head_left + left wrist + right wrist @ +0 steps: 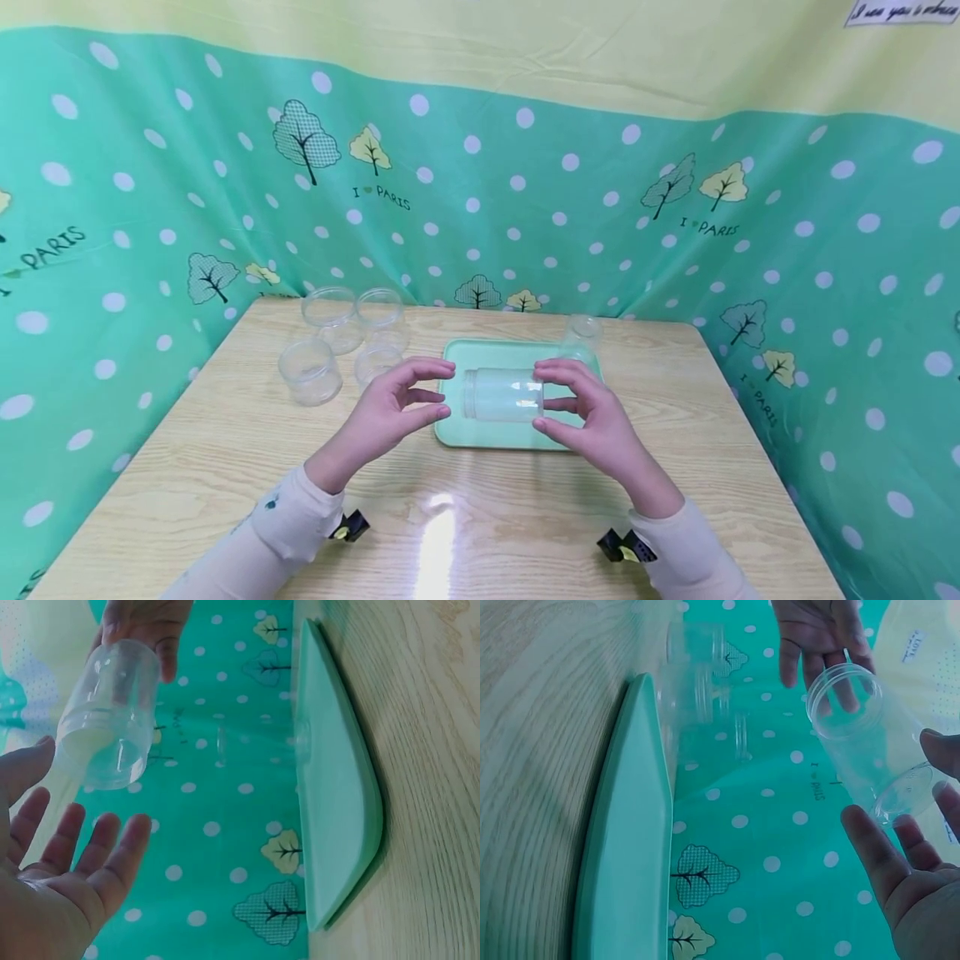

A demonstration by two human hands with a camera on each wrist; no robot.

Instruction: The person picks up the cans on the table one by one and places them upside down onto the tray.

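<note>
A clear plastic jar [504,395] lies sideways in the air above the green tray [480,437], its threaded mouth toward the left. My right hand [588,412] grips the jar's base between thumb and fingers. Just off the mouth end, my left hand [393,404] stands with fingers spread and nothing in them. In the left wrist view, a gap shows between the left hand [71,862] and the jar [112,712]. The right wrist view shows the jar's open, lidless rim [844,701] facing the left hand [825,641].
Several clear round containers, among them a near one [311,372], stand at the back left of the wooden table [360,517]. Another clear container [582,333] stands by the tray's back right corner. A patterned green curtain [517,225] closes off the back and sides.
</note>
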